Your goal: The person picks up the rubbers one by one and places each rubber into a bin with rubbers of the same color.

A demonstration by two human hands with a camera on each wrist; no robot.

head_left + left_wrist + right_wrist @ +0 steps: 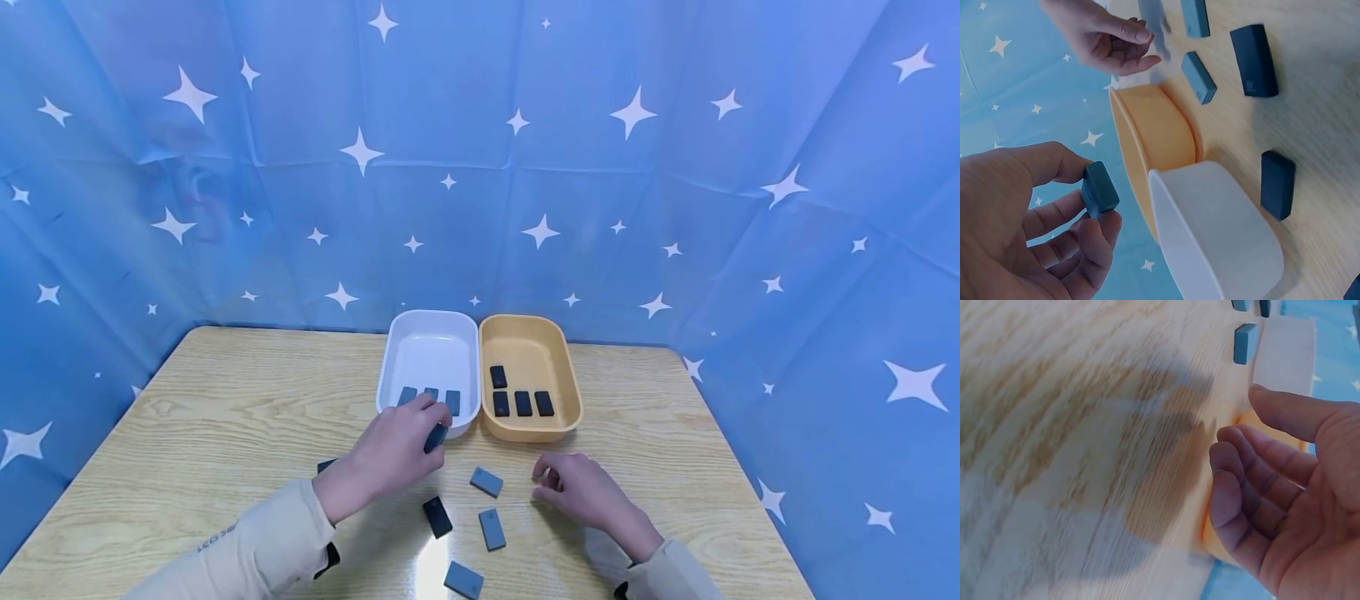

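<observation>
My left hand [397,446] pinches a small blue-grey block [1099,189] between thumb and fingertips, over the near edge of the white bin [435,354]. Inside that bin, several similar blue-grey blocks [453,402] lie along the near side, partly covered by the hand. Black blocks [522,404] lie in the yellow-orange bin [532,362] beside it, most in a row at its near side. My right hand [585,493] hovers low over the table in front of the yellow-orange bin, fingers loosely curled and holding nothing.
Between the hands are loose blue-grey blocks [487,482] and a black block [437,517] on the wooden table [247,400]. Another black block [325,465] is partly hidden behind the left wrist. A blue star-patterned curtain [480,208] hangs behind the bins.
</observation>
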